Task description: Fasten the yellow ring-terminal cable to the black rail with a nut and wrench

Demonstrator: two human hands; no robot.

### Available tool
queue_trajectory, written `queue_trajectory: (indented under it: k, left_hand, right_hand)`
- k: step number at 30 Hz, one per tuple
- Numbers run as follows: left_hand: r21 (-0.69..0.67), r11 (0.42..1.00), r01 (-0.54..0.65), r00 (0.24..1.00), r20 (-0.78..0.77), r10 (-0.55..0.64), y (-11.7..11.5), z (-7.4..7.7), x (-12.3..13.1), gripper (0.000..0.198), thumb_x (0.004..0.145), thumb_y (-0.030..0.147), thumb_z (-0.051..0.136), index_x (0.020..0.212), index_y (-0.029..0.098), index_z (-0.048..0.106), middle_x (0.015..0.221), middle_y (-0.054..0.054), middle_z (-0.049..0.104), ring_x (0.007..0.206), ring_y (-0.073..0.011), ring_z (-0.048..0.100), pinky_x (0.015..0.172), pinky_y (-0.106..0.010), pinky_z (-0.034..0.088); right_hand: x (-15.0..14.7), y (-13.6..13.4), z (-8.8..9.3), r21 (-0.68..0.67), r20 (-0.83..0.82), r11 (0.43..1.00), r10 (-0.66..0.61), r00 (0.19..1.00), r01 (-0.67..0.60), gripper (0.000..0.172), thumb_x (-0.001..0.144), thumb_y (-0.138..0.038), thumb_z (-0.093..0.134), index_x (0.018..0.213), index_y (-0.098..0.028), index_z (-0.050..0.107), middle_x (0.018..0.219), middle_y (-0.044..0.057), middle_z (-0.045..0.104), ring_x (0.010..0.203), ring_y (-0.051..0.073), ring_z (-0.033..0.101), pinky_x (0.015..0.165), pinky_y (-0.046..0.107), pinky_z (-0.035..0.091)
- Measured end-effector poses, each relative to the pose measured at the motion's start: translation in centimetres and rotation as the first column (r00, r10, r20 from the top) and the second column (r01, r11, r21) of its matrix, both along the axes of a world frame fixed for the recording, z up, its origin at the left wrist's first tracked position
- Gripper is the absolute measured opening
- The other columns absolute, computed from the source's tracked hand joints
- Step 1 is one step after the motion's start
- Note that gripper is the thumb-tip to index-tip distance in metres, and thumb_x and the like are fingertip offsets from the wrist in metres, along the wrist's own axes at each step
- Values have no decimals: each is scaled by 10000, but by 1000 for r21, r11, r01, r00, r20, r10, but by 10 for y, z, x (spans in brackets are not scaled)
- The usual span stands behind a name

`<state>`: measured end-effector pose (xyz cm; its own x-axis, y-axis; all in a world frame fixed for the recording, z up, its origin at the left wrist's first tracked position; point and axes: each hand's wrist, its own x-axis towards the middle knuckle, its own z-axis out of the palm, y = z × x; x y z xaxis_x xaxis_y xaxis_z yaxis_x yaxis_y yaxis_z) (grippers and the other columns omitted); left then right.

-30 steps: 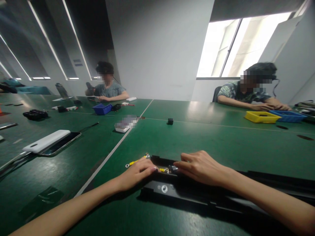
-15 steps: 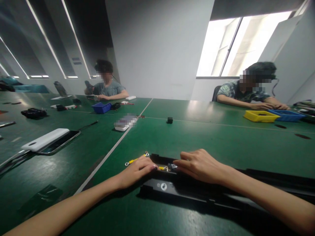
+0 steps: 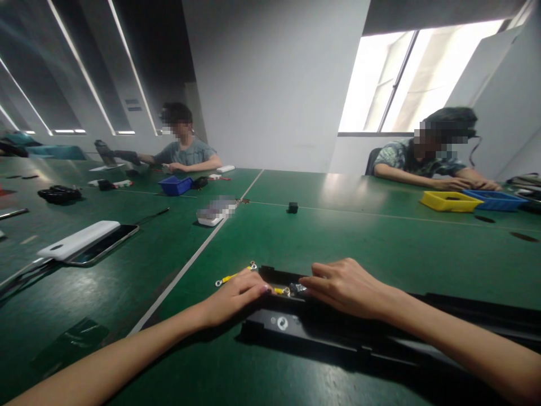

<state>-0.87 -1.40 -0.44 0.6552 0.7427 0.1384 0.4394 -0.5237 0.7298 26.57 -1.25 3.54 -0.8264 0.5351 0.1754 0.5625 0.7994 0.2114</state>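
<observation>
From where I stand, the left hand bends over the left end of the black case, thumb and fingers close together; whether they pinch the yellow wire just right of the thumb, I cannot tell. The wire's ring end points toward the right hand, whose fingers curl together at a small dark piece inside the case, their grip hidden from me. Another yellow wire lies on the table, just beyond the left fingers.
</observation>
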Motion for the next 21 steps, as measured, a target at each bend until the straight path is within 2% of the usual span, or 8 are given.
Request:
queue_trajectory:
  k: [21]
  left_hand:
    - [-5, 1000, -3, 1000, -2, 3, -1, 2, 1, 351, 986, 347, 358, 980, 172, 662, 993, -47, 645, 971, -200, 532, 912, -314, 388]
  right_hand:
    - [1, 0, 0, -11, -7, 1000, 6, 1000, -7, 321, 990, -351, 368, 1064, -202, 644, 721, 15, 581, 496, 83, 406, 489, 257, 169]
